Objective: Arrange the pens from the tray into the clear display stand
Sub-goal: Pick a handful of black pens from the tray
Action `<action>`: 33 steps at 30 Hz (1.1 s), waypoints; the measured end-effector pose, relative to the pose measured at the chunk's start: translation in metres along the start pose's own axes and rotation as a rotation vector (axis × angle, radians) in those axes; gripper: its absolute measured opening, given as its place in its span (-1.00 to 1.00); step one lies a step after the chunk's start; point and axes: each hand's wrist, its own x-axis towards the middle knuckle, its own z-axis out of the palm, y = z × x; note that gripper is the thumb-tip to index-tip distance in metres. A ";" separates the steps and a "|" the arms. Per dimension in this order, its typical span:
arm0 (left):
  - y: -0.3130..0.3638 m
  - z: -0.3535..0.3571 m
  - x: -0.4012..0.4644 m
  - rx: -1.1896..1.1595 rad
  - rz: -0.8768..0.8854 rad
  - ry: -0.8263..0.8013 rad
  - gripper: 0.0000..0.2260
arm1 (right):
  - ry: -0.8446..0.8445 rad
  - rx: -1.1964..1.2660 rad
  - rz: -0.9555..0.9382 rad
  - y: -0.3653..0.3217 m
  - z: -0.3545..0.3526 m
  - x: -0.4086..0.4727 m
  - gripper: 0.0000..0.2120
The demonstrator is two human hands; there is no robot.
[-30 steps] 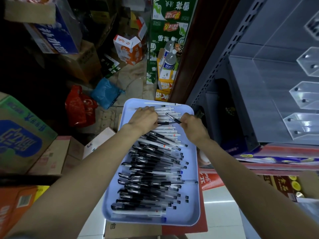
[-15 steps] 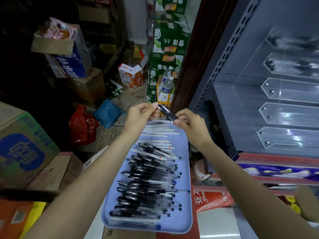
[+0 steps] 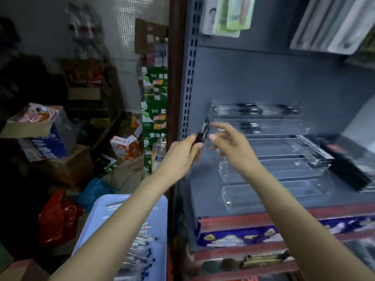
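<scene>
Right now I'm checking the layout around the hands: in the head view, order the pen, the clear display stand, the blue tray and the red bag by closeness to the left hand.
1. pen, gripped in the left hand.
2. clear display stand, right, on the shelf.
3. blue tray, below.
4. red bag, lower left, on the floor.

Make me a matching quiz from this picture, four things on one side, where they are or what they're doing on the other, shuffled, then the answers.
Things:
1. left hand
2. right hand
3. blue tray
4. clear display stand

Places or states:
A. on the grey shelf, most tiers bare
B. low, under the left forearm, loose pens in it
C. fingers spread, holding nothing
D. gripping a dark pen

Pairs: 1-D, 2-C, 3-B, 4-A
</scene>
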 end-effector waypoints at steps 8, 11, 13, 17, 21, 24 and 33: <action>0.086 0.065 0.069 0.171 0.074 0.006 -0.82 | 0.011 0.268 -0.081 0.035 -0.142 0.027 -0.85; 0.099 0.077 0.092 0.307 0.035 0.163 -0.77 | 0.107 0.328 -0.064 0.047 -0.182 0.045 -0.86; 0.100 0.081 0.102 0.401 -0.029 0.181 -0.73 | 0.144 0.325 -0.065 0.056 -0.199 0.057 -0.87; 0.092 0.086 0.104 0.490 -0.145 0.156 -0.65 | 0.215 0.246 -0.020 0.081 -0.212 0.079 -0.85; 0.092 0.085 0.103 0.417 -0.145 0.187 -0.71 | 0.140 0.070 0.009 0.092 -0.206 0.094 -0.84; 0.099 0.082 0.103 0.318 -0.152 0.276 -0.83 | 0.080 -0.069 -0.043 0.092 -0.205 0.102 -0.90; 0.096 0.078 0.104 0.348 -0.136 0.286 -0.85 | -0.069 -0.422 -0.120 0.092 -0.205 0.110 -0.92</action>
